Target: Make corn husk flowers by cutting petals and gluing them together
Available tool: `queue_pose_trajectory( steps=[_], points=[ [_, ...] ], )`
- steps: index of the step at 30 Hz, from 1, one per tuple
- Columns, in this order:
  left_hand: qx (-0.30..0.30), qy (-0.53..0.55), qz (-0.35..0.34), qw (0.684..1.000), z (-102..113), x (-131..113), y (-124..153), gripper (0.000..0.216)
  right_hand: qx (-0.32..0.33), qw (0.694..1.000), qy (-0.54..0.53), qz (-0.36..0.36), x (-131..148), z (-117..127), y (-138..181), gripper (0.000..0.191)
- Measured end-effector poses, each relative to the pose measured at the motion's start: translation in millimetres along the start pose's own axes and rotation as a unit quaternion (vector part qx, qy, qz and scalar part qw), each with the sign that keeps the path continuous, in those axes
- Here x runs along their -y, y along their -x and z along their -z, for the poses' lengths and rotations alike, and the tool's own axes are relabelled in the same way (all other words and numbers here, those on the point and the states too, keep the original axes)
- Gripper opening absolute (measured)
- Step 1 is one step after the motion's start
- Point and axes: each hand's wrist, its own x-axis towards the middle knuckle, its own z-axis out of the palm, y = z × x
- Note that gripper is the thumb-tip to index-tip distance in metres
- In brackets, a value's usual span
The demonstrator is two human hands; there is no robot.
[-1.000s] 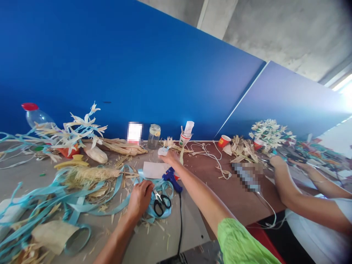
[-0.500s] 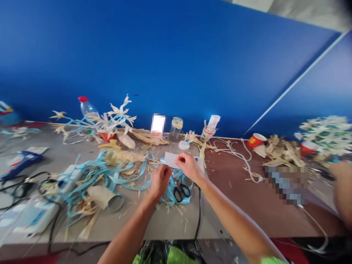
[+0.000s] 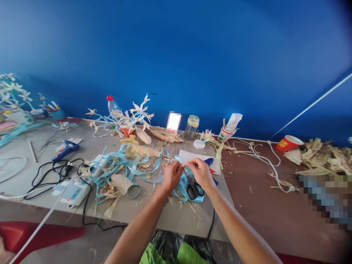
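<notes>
My left hand (image 3: 173, 175) and my right hand (image 3: 200, 171) meet almost fingertip to fingertip above the table. Both are closed in a pinch, and what lies between the fingers is too small to make out. Just below my right hand are black-handled scissors (image 3: 195, 190) on light blue ribbon (image 3: 180, 190). Behind the hands lies a sheet of white paper (image 3: 189, 155), with a blue tool (image 3: 209, 161) partly hidden by my right hand. To the left of my left hand, a pale bundle of fibre (image 3: 143, 150) rests among tangled blue strips (image 3: 110, 172).
A cardboard tube (image 3: 122, 184), a white power strip (image 3: 78, 190) and a blue glue gun (image 3: 66, 149) are to the left. Pale flowers (image 3: 140, 110), a glass jar (image 3: 191, 127) and a paper cup (image 3: 227, 134) stand along the blue wall. Farther right are a red cup (image 3: 289, 143) and dried husks (image 3: 321, 157).
The view has turned left, so the table's things sit farther right. My right hand has come away from the paper's face, and the fingertips of both hands are close together.
</notes>
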Motion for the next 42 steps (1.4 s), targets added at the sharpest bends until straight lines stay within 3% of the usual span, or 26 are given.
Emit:
queue_pose_trajectory(
  steps=[3,6,11,16,26,33,42],
  points=[
    [-0.008,0.008,0.026,1.0,0,2,-1,0.036,0.006,1.0,-0.005,0.006,-3,-3,2,0.04],
    [-0.068,0.046,0.058,0.995,-1,7,-2,0.03,-0.019,1.0,-0.018,0.006,-8,-6,1,0.04],
    [-0.18,0.073,0.091,0.977,3,17,-8,0.019,-0.107,0.993,-0.057,-0.006,-22,-8,-4,0.027],
    [-0.232,0.097,0.093,0.963,7,21,-13,0.015,-0.121,0.987,-0.102,-0.002,-33,-8,-6,0.02],
    [-0.166,0.11,0.097,0.975,8,11,-11,0.017,-0.075,0.991,-0.109,-0.014,-22,-11,6,0.022],
    [-0.133,0.119,0.066,0.982,9,11,-7,0.033,-0.056,0.992,-0.112,0.013,-20,-11,10,0.028],
    [-0.125,0.195,0.12,0.965,5,14,-8,0.039,-0.032,0.993,-0.1,0.053,-23,-10,13,0.04]
  ],
)
